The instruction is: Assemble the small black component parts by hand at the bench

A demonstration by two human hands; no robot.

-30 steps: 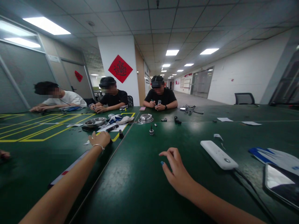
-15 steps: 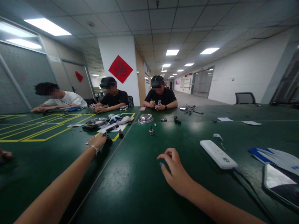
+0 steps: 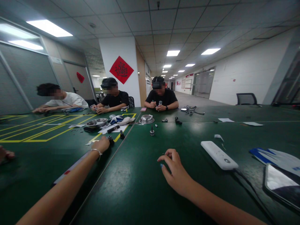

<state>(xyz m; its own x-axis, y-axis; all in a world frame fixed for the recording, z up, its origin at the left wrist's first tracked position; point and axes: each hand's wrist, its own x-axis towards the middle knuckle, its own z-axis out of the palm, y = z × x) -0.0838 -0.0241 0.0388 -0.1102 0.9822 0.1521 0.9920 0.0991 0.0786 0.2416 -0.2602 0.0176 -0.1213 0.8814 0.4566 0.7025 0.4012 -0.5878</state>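
Note:
My left hand (image 3: pixel 101 144) is stretched out to the left of the table seam, curled against a short black cylindrical part (image 3: pixel 111 140). Its fingertips are mostly hidden behind the hand. A similar black part (image 3: pixel 122 135) stands just beyond, to the right. My right hand (image 3: pixel 174 173) hovers low over or rests on the green table, fingers loosely bent and apart from the thumb, with nothing visible in it. Ahead of it stands a metal round piece with a dark upright stem (image 3: pixel 152 131). Beneath my left forearm lies a long pale strip-shaped object (image 3: pixel 71 168), partly covered.
A white power strip (image 3: pixel 219 155) with a cable, a blue-white glove (image 3: pixel 276 158) and a phone (image 3: pixel 282 184) lie at right. Metal bowls (image 3: pixel 146 119), cloth gloves (image 3: pixel 116 119) and small parts sit farther off. Three people sit across; another hand (image 3: pixel 6 154) shows at left.
My left hand has drawn back slightly toward me and right, and the black part beside it shifted a little. The pale strip under the forearm has become visible. My right hand stays put.

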